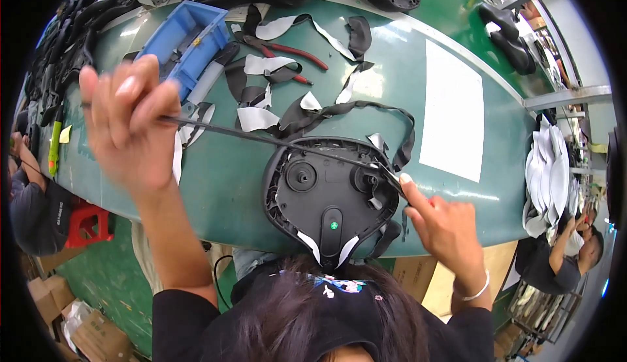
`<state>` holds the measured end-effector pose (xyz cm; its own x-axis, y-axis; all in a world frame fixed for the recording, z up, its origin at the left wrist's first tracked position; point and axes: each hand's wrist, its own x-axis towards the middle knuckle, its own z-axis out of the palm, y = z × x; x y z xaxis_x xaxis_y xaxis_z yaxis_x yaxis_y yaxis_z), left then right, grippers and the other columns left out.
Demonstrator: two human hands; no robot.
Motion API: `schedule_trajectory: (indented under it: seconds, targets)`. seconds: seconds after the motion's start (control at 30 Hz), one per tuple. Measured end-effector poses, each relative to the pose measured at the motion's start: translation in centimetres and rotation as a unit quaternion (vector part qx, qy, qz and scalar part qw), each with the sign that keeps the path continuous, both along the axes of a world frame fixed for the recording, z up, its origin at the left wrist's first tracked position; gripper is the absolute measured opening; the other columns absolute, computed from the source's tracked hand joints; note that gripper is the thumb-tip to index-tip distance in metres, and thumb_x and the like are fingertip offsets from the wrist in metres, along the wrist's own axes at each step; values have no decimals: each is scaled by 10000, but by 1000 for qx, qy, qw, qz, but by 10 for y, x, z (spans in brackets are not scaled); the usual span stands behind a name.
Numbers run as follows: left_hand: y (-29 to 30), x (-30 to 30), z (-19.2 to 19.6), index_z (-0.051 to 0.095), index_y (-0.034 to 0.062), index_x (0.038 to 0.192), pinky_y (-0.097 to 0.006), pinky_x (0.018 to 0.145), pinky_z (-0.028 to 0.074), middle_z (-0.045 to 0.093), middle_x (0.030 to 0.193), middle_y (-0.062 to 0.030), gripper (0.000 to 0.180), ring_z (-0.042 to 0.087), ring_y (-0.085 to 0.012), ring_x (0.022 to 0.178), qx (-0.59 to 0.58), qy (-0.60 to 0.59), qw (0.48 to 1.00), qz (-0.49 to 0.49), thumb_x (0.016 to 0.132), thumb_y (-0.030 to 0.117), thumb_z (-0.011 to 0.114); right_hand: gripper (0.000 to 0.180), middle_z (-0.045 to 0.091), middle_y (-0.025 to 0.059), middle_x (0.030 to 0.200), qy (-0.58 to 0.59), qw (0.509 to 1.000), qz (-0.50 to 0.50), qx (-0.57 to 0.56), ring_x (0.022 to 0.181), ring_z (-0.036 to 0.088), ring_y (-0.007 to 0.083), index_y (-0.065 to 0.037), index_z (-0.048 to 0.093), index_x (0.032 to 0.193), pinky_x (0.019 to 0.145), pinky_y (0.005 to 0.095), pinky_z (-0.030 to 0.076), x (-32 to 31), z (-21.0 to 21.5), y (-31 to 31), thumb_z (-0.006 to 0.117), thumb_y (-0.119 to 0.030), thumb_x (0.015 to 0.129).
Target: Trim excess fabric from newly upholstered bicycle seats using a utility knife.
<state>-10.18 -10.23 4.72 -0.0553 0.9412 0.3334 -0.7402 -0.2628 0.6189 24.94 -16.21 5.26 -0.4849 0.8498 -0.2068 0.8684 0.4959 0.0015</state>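
Stretching a thin dark strap (261, 137) taut across a green worktable (215, 179), a person works over a black moulded seat base (326, 192) that lies underside up at the table's near edge, its narrow end pointing toward 6 o'clock and its broad end toward 12. The strap's long axis runs from about 10 o'clock down to 4 o'clock, from the raised left hand (130, 124) to the right hand (441, 221). The left hand is lifted well above the table, forearm rising from the lower edge, its fingers closed around the strap's upper end. The right hand sits just beside the base's rim at 3 o'clock, forefinger extended along the strap and thumb pinching it against the rim; a thin bracelet (473, 291) circles that wrist. Beyond the base, toward 12 o'clock, lie loose black and white fabric strips (274, 68), red-handled pliers (294, 54) and a blue plastic bin (186, 39). A white sheet (454, 110) lies flat at 2 o'clock.
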Motion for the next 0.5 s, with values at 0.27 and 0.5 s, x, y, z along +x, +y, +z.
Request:
schedule_trajectory:
  seconds: [0.27, 0.5]
  targets:
    - [66, 114, -49, 597, 13, 970, -371, 851, 448, 604, 925, -132, 255, 563, -256, 974, 330, 475, 773, -263, 759, 145, 650, 492, 549, 79, 585, 144, 988, -26, -39, 478, 537, 279, -212, 491, 1312, 436, 389, 378, 16, -2, 13, 619, -207, 837]
    - [68, 117, -18, 574, 52, 820, -236, 511, 351, 542, 646, -28, 303, 509, -127, 585, -71, 84, 993, -43, 930, 327, 511, 528, 609, 107, 667, 168, 973, -152, -36, 553, 592, 317, -132, 461, 1338, 485, 398, 439, 10, -26, -59, 631, -210, 844]
